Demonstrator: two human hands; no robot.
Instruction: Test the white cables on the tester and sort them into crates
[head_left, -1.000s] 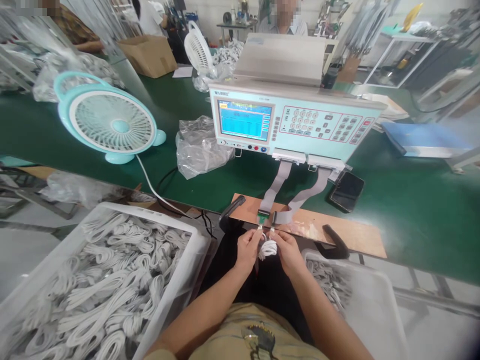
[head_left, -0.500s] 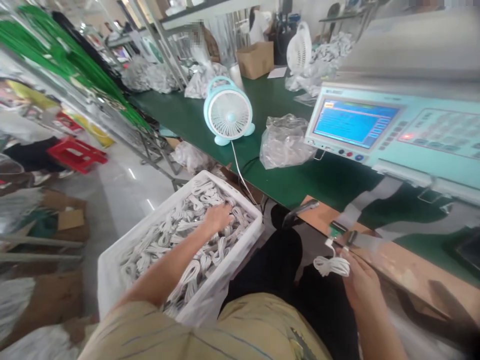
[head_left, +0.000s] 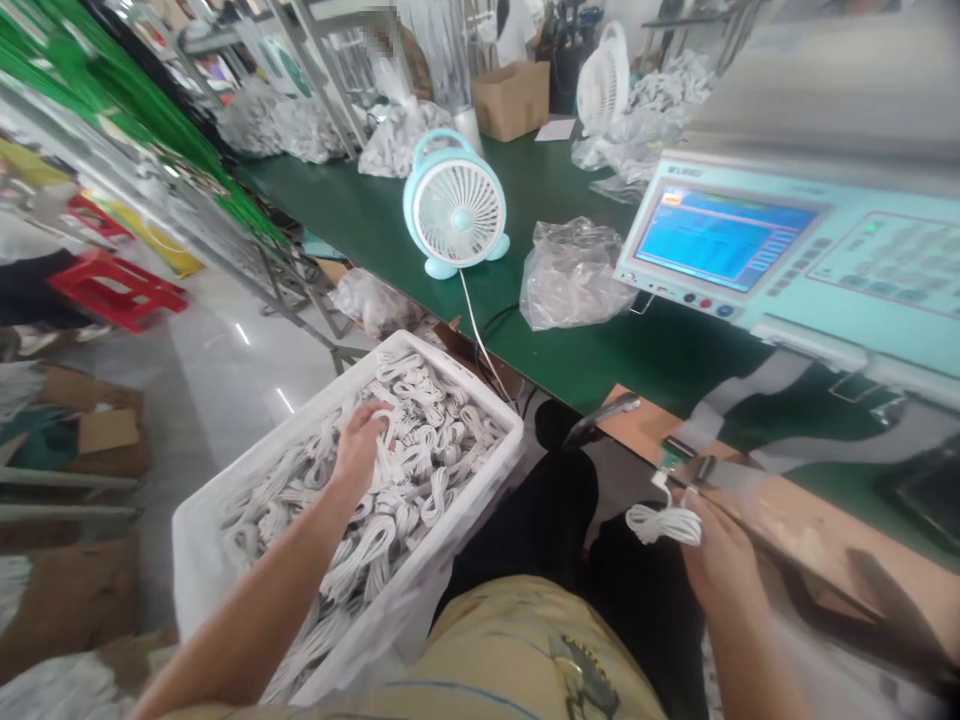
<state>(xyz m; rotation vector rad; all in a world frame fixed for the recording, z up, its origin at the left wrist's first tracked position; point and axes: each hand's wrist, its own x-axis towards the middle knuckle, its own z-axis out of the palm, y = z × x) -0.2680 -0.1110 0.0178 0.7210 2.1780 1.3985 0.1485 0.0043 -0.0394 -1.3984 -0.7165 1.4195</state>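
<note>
My left hand [head_left: 360, 446] is over the white plastic bin [head_left: 442, 520], its fingers curled around a coiled white cable [head_left: 387, 440]. Many similar cable bundles [head_left: 367, 548] fill the bin beneath it. On the right, my right hand [head_left: 716, 550] is closed on another coiled white cable [head_left: 660, 523]. That cable's plug end meets a small green connector board [head_left: 673, 458] at the edge of the wooden board [head_left: 795, 510]. The fingertips of my right hand are partly hidden behind the cable and fixture.
A tester with a blue screen [head_left: 720, 240] stands on the green table [head_left: 360, 235], with grey ribbon cables [head_left: 742, 390] running down from it. A light-blue fan [head_left: 459, 215] and a clear plastic bag [head_left: 574, 280] are nearby. A metal-framed rack [head_left: 247, 240] stands at the left.
My left hand has moved left across the bin and now has a coiled cable in its fingers. The tester's light has gone from red to green. My right hand stays in place.
</note>
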